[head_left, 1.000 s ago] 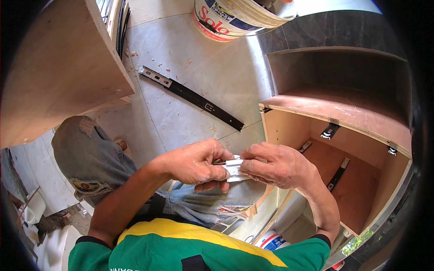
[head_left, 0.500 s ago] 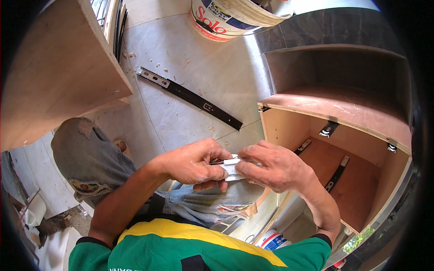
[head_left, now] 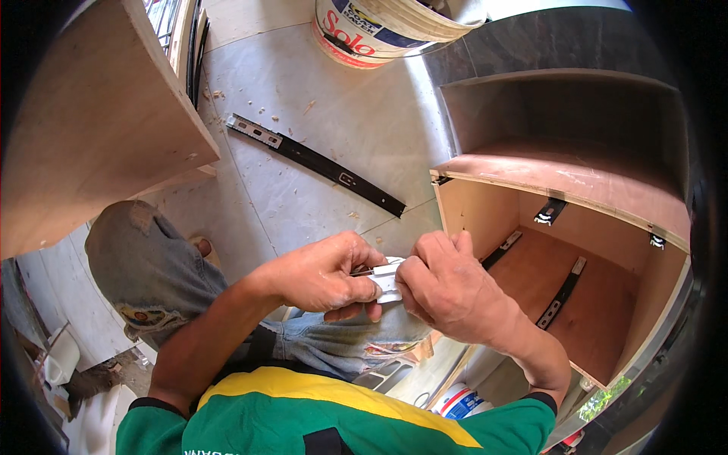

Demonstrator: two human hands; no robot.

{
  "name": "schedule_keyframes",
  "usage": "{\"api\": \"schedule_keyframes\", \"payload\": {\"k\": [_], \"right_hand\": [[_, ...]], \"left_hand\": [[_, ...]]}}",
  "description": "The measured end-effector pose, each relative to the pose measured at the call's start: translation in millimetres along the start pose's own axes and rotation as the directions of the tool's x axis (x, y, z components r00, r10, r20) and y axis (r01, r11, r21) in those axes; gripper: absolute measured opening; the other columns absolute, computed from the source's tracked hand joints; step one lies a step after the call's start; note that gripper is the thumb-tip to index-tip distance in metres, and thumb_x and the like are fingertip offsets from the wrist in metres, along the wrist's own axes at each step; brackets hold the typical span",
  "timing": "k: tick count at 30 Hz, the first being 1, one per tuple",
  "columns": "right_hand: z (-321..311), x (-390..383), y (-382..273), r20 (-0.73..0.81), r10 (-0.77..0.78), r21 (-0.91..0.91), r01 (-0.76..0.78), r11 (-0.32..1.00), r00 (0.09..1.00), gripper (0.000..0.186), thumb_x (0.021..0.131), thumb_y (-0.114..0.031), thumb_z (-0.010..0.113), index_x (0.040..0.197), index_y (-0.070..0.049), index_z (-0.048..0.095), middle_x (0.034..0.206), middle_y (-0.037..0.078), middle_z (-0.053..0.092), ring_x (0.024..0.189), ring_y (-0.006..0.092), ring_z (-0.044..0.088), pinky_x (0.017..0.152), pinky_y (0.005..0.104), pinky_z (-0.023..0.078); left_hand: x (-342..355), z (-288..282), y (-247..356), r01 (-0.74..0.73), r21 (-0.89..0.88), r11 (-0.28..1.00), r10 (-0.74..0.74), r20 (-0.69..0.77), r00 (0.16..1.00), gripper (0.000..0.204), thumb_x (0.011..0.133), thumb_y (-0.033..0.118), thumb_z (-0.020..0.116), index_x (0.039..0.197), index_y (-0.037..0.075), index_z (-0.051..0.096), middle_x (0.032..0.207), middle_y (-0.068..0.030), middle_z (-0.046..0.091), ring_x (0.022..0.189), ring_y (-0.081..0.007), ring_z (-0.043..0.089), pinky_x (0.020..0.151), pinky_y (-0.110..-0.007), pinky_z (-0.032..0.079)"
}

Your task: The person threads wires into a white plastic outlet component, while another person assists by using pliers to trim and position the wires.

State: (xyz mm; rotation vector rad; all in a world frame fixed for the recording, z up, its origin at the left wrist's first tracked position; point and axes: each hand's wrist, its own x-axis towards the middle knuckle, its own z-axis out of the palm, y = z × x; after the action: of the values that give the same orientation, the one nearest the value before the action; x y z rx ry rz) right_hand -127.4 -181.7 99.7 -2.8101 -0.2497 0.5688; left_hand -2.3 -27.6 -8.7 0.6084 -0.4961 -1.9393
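Note:
In front of my lap, my left hand (head_left: 334, 277) pinches a small white ridged piece (head_left: 387, 283) between thumb and fingers. A thin dark strip or rod shows by its left end, partly hidden by the fingers. My right hand (head_left: 455, 284) is closed at the piece's right edge, its fingers curled over it and the fingertips mostly hidden. On the floor beyond lies a black drawer slide (head_left: 322, 163) with a silvery end, apart from both hands.
To the right stands an open wooden cabinet (head_left: 523, 168) with black slides (head_left: 561, 292) inside. A white bucket (head_left: 360, 38) is at the far side. A wooden panel (head_left: 98, 129) rises at left. Wood shavings dot the tiles, and a small tub (head_left: 459, 402) sits near my right elbow.
My right hand has turned and shifted slightly right along the white piece, its fingers curling more tightly. My left hand keeps its hold in the same place.

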Motion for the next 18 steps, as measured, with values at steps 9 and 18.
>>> {"api": "schedule_keyframes", "payload": {"k": [9, 18], "right_hand": [[6.4, -7.4, -15.6, -0.079, 0.15, 0.106, -0.141, 0.984, 0.986, 0.013, 0.077, -0.009, 0.065, 0.082, -0.006, 0.054, 0.08, 0.01, 0.044, 0.077, 0.0249, 0.047, 0.068, 0.0391, 0.031], [12.1, -12.1, -22.2, -0.06, 0.204, 0.18, -0.191, 0.965, 0.977, 0.012, 0.081, -0.007, 0.062, 0.087, -0.005, 0.052, 0.082, 0.011, 0.045, 0.079, 0.0255, 0.048, 0.071, 0.0397, 0.033]], "left_hand": [[-3.0, 9.9, 4.1, 0.026, -0.047, 0.999, -0.029, -0.085, 0.996, 0.017, 0.09, 0.002, 0.051, 0.098, -0.008, 0.062, 0.076, -0.0078, 0.067, 0.045, -0.0083, 0.051, 0.041, -0.024, 0.041], [-6.5, 15.9, 4.9, 0.03, -0.086, 0.996, -0.04, -0.123, 0.992, 0.017, 0.092, 0.002, 0.051, 0.101, -0.008, 0.062, 0.077, -0.0069, 0.066, 0.049, -0.0073, 0.051, 0.042, -0.023, 0.041]]}}
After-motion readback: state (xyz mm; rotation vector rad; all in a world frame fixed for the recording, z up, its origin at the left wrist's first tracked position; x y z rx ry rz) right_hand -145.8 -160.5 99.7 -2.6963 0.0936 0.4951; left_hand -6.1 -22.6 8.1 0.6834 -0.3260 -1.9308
